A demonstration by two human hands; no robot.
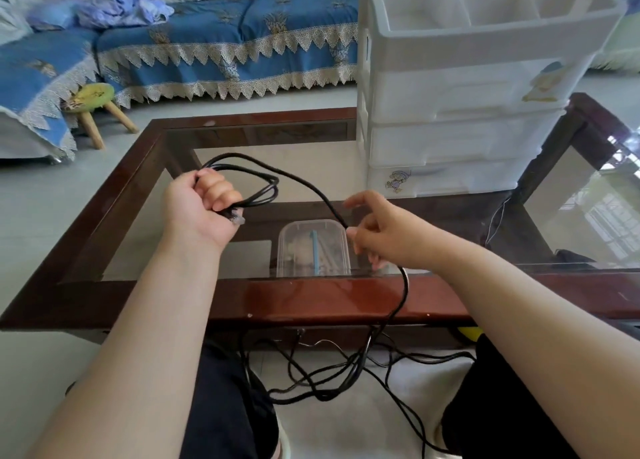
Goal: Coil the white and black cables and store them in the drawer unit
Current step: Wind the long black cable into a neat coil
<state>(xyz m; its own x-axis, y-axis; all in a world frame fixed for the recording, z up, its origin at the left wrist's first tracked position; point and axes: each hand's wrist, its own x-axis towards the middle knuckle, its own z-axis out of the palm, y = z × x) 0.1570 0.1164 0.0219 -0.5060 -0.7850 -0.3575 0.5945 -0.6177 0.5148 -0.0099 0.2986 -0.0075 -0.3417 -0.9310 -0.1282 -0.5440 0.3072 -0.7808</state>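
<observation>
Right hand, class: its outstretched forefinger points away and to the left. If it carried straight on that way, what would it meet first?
Probably the slack black cable stretched between the right hand and the loops gripped by the left hand. Depth is unclear; the finger might pass beside it, over the glass-topped wooden table.

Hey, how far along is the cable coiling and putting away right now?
Early on. The left hand grips a few finished loops of the black cable; the right hand pinches the next stretch. Most of it lies tangled on the floor between the knees. The drawer unit has all drawers closed; nothing visibly stored, and no white cable coiled.
</observation>
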